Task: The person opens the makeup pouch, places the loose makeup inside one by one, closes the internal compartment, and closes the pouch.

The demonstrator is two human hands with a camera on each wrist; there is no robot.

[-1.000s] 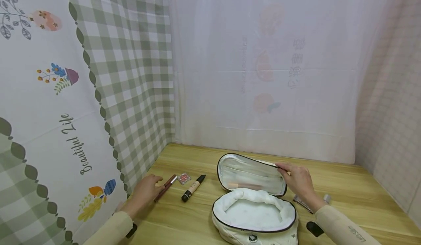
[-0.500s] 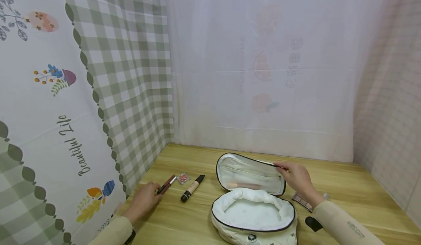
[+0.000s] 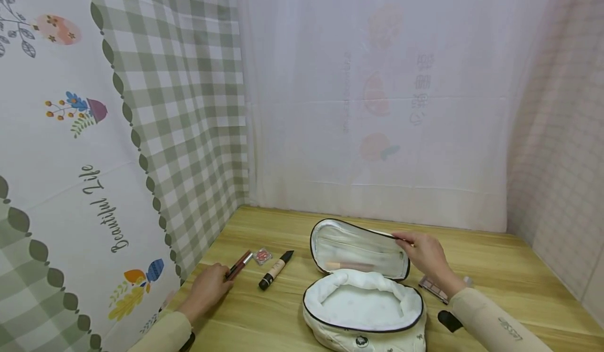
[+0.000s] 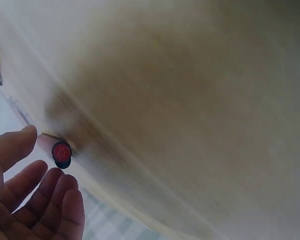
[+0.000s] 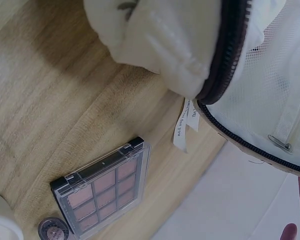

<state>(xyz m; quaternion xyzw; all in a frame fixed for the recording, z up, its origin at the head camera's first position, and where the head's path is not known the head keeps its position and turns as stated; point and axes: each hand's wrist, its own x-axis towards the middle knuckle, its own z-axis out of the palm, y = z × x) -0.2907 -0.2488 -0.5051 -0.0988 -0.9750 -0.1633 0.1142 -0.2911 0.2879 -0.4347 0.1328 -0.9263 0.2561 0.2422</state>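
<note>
My left hand (image 3: 207, 287) is at the near end of two slim lip-gloss-like tubes (image 3: 239, 265) on the table. In the left wrist view its thumb and loosely bent fingers stand apart, with a tube's red-labelled end (image 4: 61, 152) just beyond them. With thumb and fingers, my right hand (image 3: 424, 255) pinches the rim of the raised lid (image 3: 330, 242) of a cream cosmetic bag (image 3: 323, 333). The bag's white padded inside shows, and a brush-like stick (image 3: 350, 266) lies behind the lid's mesh. Only fingertips of the right hand enter the right wrist view.
Between tubes and bag lie a small clear compact (image 3: 262, 256) and a black-and-beige cosmetic tube (image 3: 276, 272). An eyeshadow palette (image 5: 105, 192) and a small round pot (image 5: 54, 231) are right of the bag, near a black-ended object (image 3: 450, 321). Cloth hangs around the table.
My left hand has drawn slightly back toward me, baring more of the two tubes. My right hand keeps its hold on the lid, which has hardly moved.
</note>
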